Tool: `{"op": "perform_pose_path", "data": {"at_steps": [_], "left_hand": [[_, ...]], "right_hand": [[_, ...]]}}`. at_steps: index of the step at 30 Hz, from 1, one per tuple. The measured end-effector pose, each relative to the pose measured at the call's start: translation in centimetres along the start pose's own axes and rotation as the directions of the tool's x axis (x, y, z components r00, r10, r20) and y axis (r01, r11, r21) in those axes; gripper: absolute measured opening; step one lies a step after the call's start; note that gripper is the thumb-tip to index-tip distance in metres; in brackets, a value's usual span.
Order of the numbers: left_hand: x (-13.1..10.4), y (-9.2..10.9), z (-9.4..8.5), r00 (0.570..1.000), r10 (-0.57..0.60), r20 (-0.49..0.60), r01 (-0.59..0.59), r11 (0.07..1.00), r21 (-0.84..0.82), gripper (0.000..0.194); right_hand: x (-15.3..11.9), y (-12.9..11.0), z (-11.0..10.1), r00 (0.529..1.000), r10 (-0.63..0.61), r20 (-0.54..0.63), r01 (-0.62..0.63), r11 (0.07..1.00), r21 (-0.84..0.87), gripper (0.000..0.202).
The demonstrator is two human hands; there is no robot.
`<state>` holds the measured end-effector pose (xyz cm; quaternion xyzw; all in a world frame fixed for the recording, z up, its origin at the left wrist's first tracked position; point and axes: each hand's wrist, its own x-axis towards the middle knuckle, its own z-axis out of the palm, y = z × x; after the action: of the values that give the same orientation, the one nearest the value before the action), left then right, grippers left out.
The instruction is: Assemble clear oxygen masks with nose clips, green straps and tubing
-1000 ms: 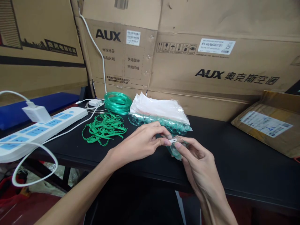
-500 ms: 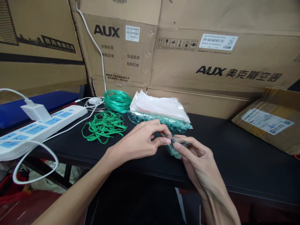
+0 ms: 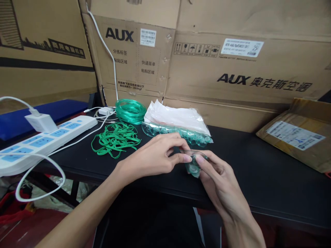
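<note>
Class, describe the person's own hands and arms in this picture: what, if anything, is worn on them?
The left hand and right hand are both ungloved. The left forearm and right forearm are bare as far as they show, with no sleeve, watch or bracelet in sight.

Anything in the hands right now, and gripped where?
Yes: a clear green plastic piece. The left hand pinches its upper left edge; the right hand holds its right side, thumb on top.
</note>
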<state>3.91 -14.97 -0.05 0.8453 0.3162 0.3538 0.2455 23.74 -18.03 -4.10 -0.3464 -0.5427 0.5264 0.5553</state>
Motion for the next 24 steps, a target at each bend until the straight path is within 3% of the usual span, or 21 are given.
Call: {"op": "perform_pose_path", "data": {"at_steps": [6, 15, 24], "left_hand": [[0.3, -1.0, -0.2, 0.996, 0.055, 0.067, -0.035, 0.961, -0.273, 0.014], [0.4, -1.4, -0.5, 0.992, 0.072, 0.106, -0.019, 0.901, -0.433, 0.011], [0.2, -1.4, -0.6, 0.991, 0.039, 0.127, 0.031, 0.860, -0.509, 0.016]], "right_hand": [[0.1, -0.3, -0.1, 0.999, 0.040, 0.013, -0.042, 0.981, 0.189, 0.015], [0.0, -0.1, 1.1, 0.993, 0.048, 0.107, -0.083, 0.932, 0.353, 0.018], [-0.3, -0.1, 1.7, 0.990, 0.069, 0.127, -0.110, 0.930, 0.351, 0.022]]}}
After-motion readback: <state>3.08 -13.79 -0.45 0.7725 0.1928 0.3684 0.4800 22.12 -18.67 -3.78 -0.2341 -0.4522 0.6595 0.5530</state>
